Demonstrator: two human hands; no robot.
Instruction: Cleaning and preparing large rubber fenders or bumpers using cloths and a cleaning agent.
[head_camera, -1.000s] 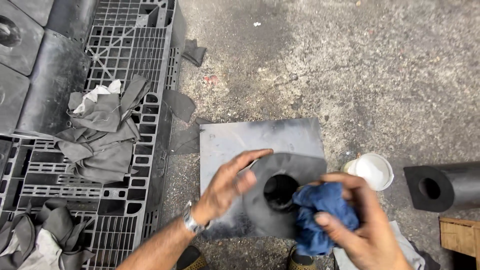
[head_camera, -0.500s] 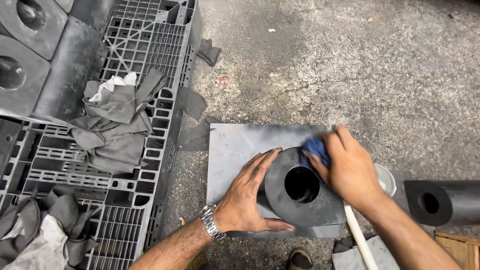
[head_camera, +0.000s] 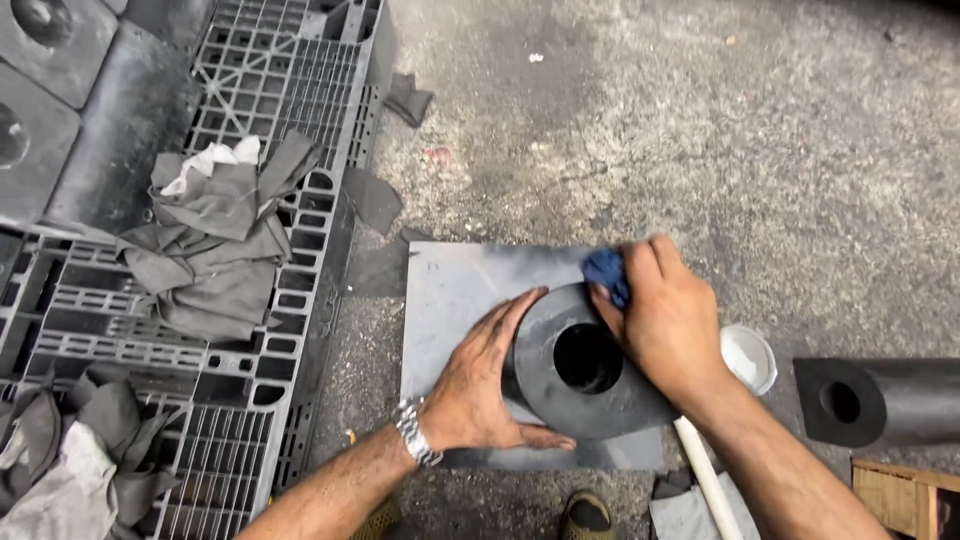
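Observation:
A black rubber cone with a round hole (head_camera: 585, 365) stands on a grey square base plate (head_camera: 455, 290) lying on the concrete ground. My left hand (head_camera: 485, 385) lies flat against the cone's left side, a metal watch on its wrist. My right hand (head_camera: 670, 320) presses a crumpled blue rag (head_camera: 605, 270) onto the cone's upper right edge.
A dark plastic pallet (head_camera: 270, 110) at the left carries grey rags (head_camera: 215, 250) and black rubber pieces (head_camera: 40, 110). A white round lid (head_camera: 748, 358) and a black rubber tube (head_camera: 880, 400) lie at the right. A white stick (head_camera: 705, 480) and a shoe tip (head_camera: 585, 515) are near the bottom.
My right hand carried the blue rag from the cone's lower right up to its upper right edge and now presses it there. My left hand settled flat against the cone's left side.

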